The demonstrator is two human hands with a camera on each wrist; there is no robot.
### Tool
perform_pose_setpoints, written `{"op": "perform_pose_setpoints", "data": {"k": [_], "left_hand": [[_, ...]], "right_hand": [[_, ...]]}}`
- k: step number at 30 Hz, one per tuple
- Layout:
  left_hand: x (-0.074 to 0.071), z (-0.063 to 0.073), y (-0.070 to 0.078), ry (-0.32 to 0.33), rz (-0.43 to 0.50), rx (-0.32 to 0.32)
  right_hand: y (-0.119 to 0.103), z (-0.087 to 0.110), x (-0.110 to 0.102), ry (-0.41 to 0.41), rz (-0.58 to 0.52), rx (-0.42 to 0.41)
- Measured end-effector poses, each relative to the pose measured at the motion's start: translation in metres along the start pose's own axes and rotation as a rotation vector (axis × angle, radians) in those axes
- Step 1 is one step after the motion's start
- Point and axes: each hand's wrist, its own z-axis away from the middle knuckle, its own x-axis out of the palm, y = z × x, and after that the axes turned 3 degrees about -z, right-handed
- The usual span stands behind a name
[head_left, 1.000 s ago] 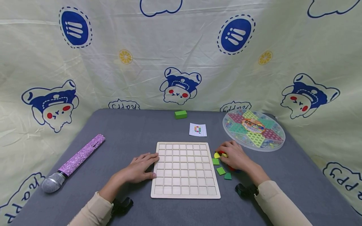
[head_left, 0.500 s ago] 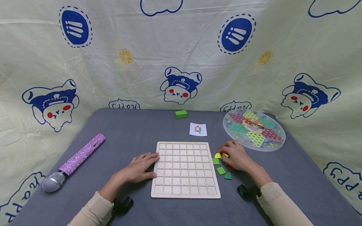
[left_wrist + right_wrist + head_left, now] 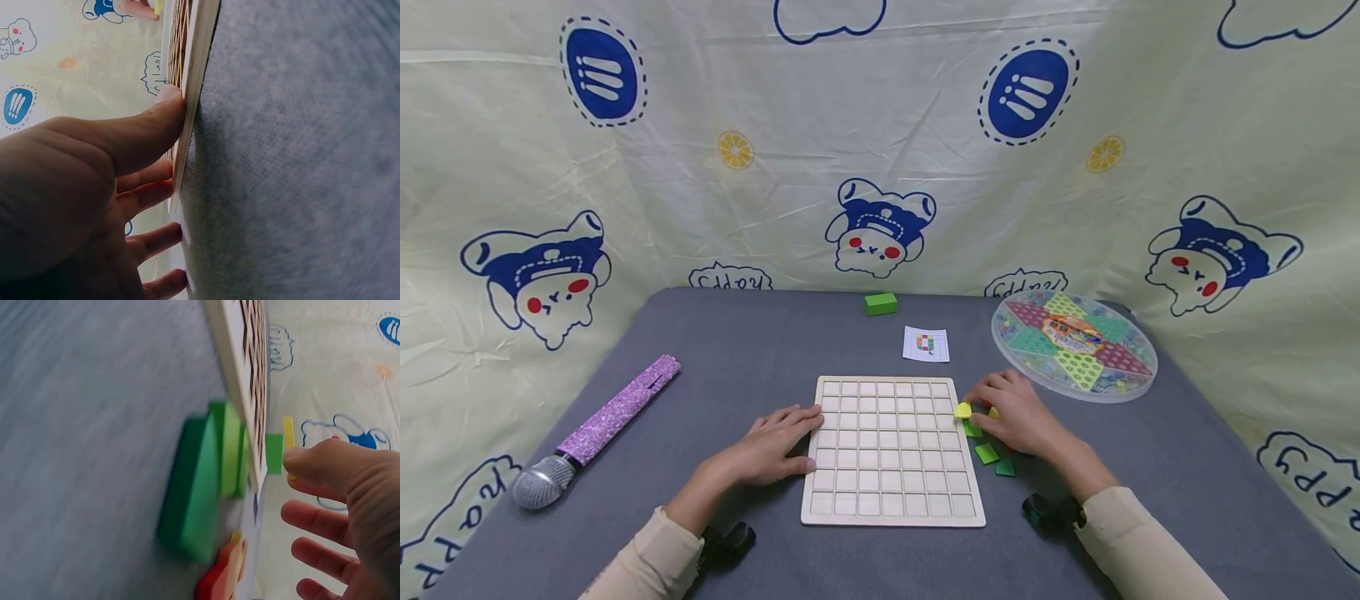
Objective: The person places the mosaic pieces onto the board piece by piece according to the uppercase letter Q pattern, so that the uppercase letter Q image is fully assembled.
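Note:
A pale wooden board (image 3: 887, 450) with a grid of square cells lies on the grey tabletop. My left hand (image 3: 772, 446) rests at its left edge, thumb and fingertips touching the rim, fingers fairly straight. Over at the board's right edge, my right hand (image 3: 1017, 412) pinches a small yellow rounded tile (image 3: 963, 410) between thumb and forefinger; the tile (image 3: 289, 432) shows edge-on in the right wrist view. Under and beside that hand lie light green tiles (image 3: 987, 453), a darker green tile (image 3: 1005, 467) and red pieces (image 3: 219, 575), partly hidden by the hand.
Beyond the board sits a printed pattern card (image 3: 926, 344), with a green block (image 3: 881, 304) at the table's back edge. A round patterned box (image 3: 1074, 345) stands at the back right. On the left lies a glittery purple microphone (image 3: 598, 433).
My right hand has picked up the yellow tile from the pile and brought it slightly left, to the board's right edge. My left hand stays in place.

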Motion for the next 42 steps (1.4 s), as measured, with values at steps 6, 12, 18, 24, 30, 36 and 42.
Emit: {"op": "perform_pose_setpoints", "data": {"k": [6,12,18,24,30,36,42], "left_hand": [[-0.001,0.001,0.001,-0.011,0.01,-0.004],[-0.001,0.0,0.0,-0.014,0.005,-0.001],[0.001,0.0,-0.001,-0.015,0.008,-0.003],[0.001,0.001,-0.001,-0.01,0.01,0.003],[0.001,0.003,-0.001,-0.001,0.01,0.015],[0.001,0.002,-0.001,0.002,0.008,0.022],[0.001,0.001,-0.002,-0.005,0.004,0.014]], "right_hand": [[-0.018,-0.011,0.001,0.015,-0.024,-0.022],[-0.036,-0.024,0.007,0.01,-0.034,-0.029],[-0.05,-0.039,0.017,-0.003,-0.042,-0.047],[-0.064,-0.055,0.027,-0.047,-0.054,-0.033],[-0.078,-0.068,0.032,-0.073,-0.078,-0.033],[-0.086,-0.078,0.037,-0.061,-0.082,-0.073],[-0.09,-0.085,0.043,-0.06,-0.067,-0.072]]}}
